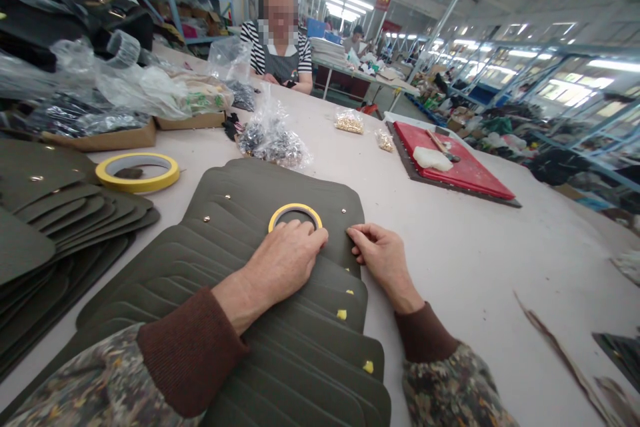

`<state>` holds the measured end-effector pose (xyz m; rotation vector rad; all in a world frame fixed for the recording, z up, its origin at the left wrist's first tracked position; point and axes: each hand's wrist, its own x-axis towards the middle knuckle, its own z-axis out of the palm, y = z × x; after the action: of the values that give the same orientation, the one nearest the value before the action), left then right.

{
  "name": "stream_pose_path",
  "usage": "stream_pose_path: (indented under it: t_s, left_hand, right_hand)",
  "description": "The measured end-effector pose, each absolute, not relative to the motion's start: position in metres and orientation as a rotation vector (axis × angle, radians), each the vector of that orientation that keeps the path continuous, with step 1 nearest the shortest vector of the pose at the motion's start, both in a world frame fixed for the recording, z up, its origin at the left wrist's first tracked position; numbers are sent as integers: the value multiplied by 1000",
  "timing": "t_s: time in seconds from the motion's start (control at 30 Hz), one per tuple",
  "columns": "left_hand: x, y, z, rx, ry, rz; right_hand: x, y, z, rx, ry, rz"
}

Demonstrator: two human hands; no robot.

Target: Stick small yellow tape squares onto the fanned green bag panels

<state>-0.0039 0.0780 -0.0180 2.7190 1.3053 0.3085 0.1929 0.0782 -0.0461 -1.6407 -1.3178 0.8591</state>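
A fanned row of dark olive leather panels (260,200) lies in front of me, several bearing small yellow tape squares (341,314) near their right edges. My left hand (285,257) rests on the top panels with its fingers curled over the near rim of a small yellow tape roll (295,213). My right hand (383,255) sits at the right edge of a panel, with its thumb and forefinger pinched together. What they pinch is too small to make out.
A second stack of olive panels (55,213) and a larger yellow tape roll (137,171) lie to the left. Bags of metal fittings (273,140), cardboard trays (105,137) and a red cutting board (460,160) sit further back. A person in a striped shirt (277,53) sits across the table.
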Motion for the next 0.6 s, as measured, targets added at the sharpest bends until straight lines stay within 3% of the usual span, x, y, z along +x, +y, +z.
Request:
stream_pose_path:
  t_s: [0.27, 0.47, 0.6]
  left_hand:
    - [-8, 80, -19, 2636, 1297, 378]
    - [-10, 80, -12, 2645, 1362, 423]
    - [-9, 90, -2, 2662, 1434, 368]
  right_hand:
    - [209, 81, -41, -1592, -1682, 867]
    - [208, 90, -46, -1585, -1597, 525]
    - [206, 101, -46, -1663, -1611, 629]
